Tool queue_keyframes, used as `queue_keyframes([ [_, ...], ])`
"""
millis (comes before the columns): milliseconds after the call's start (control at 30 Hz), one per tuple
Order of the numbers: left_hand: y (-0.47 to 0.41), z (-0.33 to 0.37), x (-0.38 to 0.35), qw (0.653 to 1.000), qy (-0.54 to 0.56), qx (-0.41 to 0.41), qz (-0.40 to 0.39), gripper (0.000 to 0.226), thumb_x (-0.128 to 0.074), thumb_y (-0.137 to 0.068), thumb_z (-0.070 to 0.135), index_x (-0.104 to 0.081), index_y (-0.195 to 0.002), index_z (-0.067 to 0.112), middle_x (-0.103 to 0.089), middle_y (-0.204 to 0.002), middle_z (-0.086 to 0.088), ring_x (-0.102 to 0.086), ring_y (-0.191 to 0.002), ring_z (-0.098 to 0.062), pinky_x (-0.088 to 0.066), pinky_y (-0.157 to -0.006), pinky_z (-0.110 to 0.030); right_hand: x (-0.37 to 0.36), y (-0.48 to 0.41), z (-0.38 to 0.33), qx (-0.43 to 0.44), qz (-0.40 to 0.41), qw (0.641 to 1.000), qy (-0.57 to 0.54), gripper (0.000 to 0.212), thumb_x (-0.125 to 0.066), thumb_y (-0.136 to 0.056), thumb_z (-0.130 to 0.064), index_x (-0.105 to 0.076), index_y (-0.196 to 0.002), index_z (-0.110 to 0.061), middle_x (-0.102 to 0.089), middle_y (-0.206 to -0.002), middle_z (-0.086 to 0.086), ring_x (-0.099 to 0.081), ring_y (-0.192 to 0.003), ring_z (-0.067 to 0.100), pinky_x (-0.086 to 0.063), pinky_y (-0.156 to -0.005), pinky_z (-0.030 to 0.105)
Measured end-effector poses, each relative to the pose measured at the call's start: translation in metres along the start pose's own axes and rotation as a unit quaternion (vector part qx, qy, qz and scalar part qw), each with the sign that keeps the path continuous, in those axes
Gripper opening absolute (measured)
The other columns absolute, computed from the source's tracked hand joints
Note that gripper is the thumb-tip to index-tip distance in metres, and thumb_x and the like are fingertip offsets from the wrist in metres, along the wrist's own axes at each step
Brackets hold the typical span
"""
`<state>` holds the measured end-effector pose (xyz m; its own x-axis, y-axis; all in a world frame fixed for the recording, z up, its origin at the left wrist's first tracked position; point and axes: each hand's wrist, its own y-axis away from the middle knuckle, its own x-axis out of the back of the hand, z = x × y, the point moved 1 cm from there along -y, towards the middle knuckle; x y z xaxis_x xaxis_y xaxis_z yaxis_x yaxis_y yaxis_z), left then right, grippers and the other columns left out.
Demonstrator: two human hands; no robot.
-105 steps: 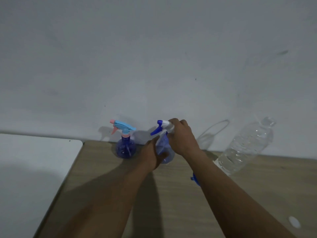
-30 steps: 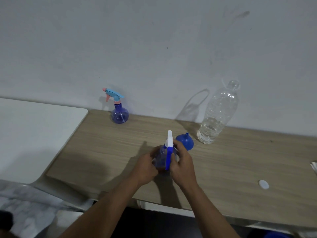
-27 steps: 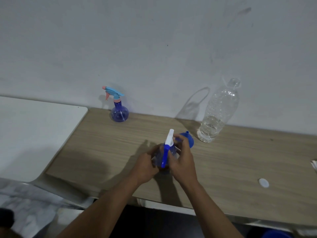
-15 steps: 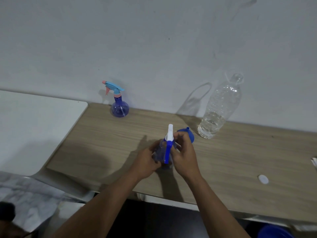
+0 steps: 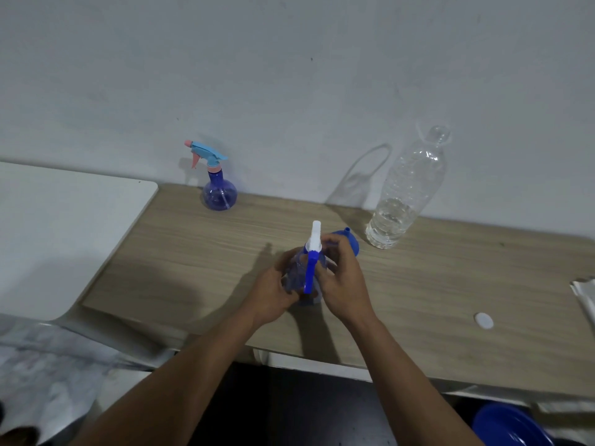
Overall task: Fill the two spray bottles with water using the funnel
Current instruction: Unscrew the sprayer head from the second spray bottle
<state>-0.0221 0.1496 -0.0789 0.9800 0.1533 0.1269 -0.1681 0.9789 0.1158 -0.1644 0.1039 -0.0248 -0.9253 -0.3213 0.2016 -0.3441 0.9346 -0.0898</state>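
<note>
A small clear-blue spray bottle with a white and blue trigger head (image 5: 311, 255) stands on the wooden table (image 5: 193, 252) near its front. My left hand (image 5: 273, 291) wraps its round body; my right hand (image 5: 341, 281) grips its neck under the head. Just behind my right hand lies a blue funnel (image 5: 351, 241), partly hidden. A second spray bottle with a light blue and pink head (image 5: 219, 185) stands at the back by the wall. A large clear water bottle (image 5: 405, 191), uncapped and about a third full, stands at the back right.
A white bottle cap (image 5: 484, 320) lies on the table at the right. A white surface (image 5: 64, 226) adjoins the table on the left. Something white and folded (image 5: 586, 294) shows at the right edge. A blue round object (image 5: 512, 426) sits below the table's front edge.
I brought the spray bottle from the back of the table toward the front. Over the last second both hands stay on it and the trigger head has turned slightly.
</note>
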Motion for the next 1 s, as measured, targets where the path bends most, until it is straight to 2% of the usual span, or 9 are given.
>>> queue_keyframes([
  [67, 0.003, 0.003, -0.002, 1.000, 0.008, -0.007, 0.006, 0.070, -0.076, -0.076, -0.011, -0.050, -0.135, 0.018, -0.066, -0.124, 0.002, -0.067, -0.109, -0.008, -0.055, -0.086, -0.022, -0.001, 0.000, -0.003, 0.012, -0.013, 1.000, 0.015, 0.025, -0.065, -0.093, -0.012, -0.061, -0.117, -0.019, -0.069, -0.110, -0.008, -0.065, -0.107, 0.009, -0.052, -0.098, 0.042],
  [267, 0.002, 0.005, -0.006, 0.998, 0.045, 0.023, 0.037, 0.068, -0.079, -0.066, -0.011, -0.063, -0.112, 0.036, -0.068, -0.109, 0.013, -0.067, -0.102, -0.021, -0.057, -0.087, -0.044, 0.001, 0.004, -0.008, 0.006, -0.018, 1.000, 0.022, 0.027, -0.061, -0.092, -0.021, -0.063, -0.119, -0.023, -0.069, -0.109, -0.014, -0.066, -0.103, 0.006, -0.055, -0.092, 0.035],
  [367, 0.003, 0.007, -0.004, 0.999, 0.032, 0.017, 0.028, 0.069, -0.077, -0.072, -0.014, -0.060, -0.114, 0.039, -0.066, -0.116, 0.010, -0.066, -0.108, -0.019, -0.058, -0.089, -0.033, 0.002, 0.005, -0.011, -0.002, -0.030, 0.999, 0.030, 0.028, -0.059, -0.093, -0.018, -0.063, -0.119, -0.029, -0.069, -0.105, -0.022, -0.066, -0.101, 0.003, -0.056, -0.089, 0.035],
  [467, 0.004, 0.009, -0.001, 1.000, -0.005, -0.014, 0.019, 0.069, -0.082, -0.073, -0.002, -0.057, -0.123, 0.038, -0.068, -0.120, 0.004, -0.067, -0.107, -0.009, -0.057, -0.086, -0.025, 0.004, 0.006, -0.013, 0.008, -0.022, 0.998, 0.050, 0.047, -0.058, -0.095, -0.007, -0.054, -0.121, -0.045, -0.062, -0.111, -0.035, -0.060, -0.109, -0.003, -0.051, -0.097, 0.034],
  [567, 0.005, 0.011, 0.001, 0.999, -0.033, -0.007, 0.023, 0.068, -0.086, -0.072, 0.008, -0.055, -0.121, 0.042, -0.065, -0.123, 0.004, -0.064, -0.108, 0.001, -0.052, -0.079, -0.011, 0.006, 0.006, -0.015, 0.019, -0.001, 0.999, 0.042, 0.060, -0.065, -0.093, -0.007, -0.047, -0.141, -0.039, -0.062, -0.114, -0.026, -0.059, -0.115, -0.003, -0.047, -0.100, 0.020],
  [633, 0.004, 0.010, 0.002, 0.998, -0.054, 0.001, 0.021, 0.066, -0.088, -0.070, 0.019, -0.054, -0.119, 0.047, -0.065, -0.123, 0.007, -0.063, -0.113, -0.006, -0.051, -0.080, -0.010, 0.007, 0.003, -0.016, 0.032, 0.002, 0.998, 0.055, 0.063, -0.067, -0.091, -0.007, -0.047, -0.143, -0.038, -0.060, -0.118, -0.022, -0.059, -0.113, -0.001, -0.045, -0.096, 0.012],
  [767, 0.002, 0.005, 0.002, 0.998, -0.062, 0.022, 0.022, 0.069, -0.088, -0.072, 0.021, -0.055, -0.132, 0.031, -0.067, -0.122, 0.006, -0.063, -0.114, -0.011, -0.052, -0.082, -0.013, 0.007, 0.001, -0.018, 0.033, 0.012, 0.997, 0.074, 0.061, -0.072, -0.088, -0.009, -0.052, -0.131, -0.047, -0.061, -0.114, -0.025, -0.060, -0.105, -0.005, -0.040, -0.087, 0.003],
  [900, 0.003, 0.002, 0.002, 0.997, -0.063, 0.040, 0.030, 0.065, -0.088, -0.070, 0.025, -0.058, -0.126, 0.038, -0.070, -0.115, 0.015, -0.065, -0.109, -0.004, -0.055, -0.092, -0.030, 0.006, 0.000, -0.025, 0.051, 0.046, 0.995, 0.073, 0.059, -0.073, -0.089, -0.012, -0.052, -0.137, -0.040, -0.065, -0.114, -0.019, -0.061, -0.106, -0.003, -0.047, -0.091, 0.011],
  [1000, 0.005, 0.006, 0.000, 0.997, -0.054, 0.038, 0.032, 0.067, -0.085, -0.075, 0.008, -0.054, -0.123, 0.043, -0.065, -0.109, 0.028, -0.060, -0.099, 0.017, -0.050, -0.085, -0.013, 0.007, -0.005, -0.042, 0.061, 0.067, 0.993, 0.072, 0.058, -0.071, -0.091, -0.017, -0.049, -0.139, -0.041, -0.067, -0.116, -0.014, -0.063, -0.108, 0.002, -0.050, -0.092, 0.021],
])
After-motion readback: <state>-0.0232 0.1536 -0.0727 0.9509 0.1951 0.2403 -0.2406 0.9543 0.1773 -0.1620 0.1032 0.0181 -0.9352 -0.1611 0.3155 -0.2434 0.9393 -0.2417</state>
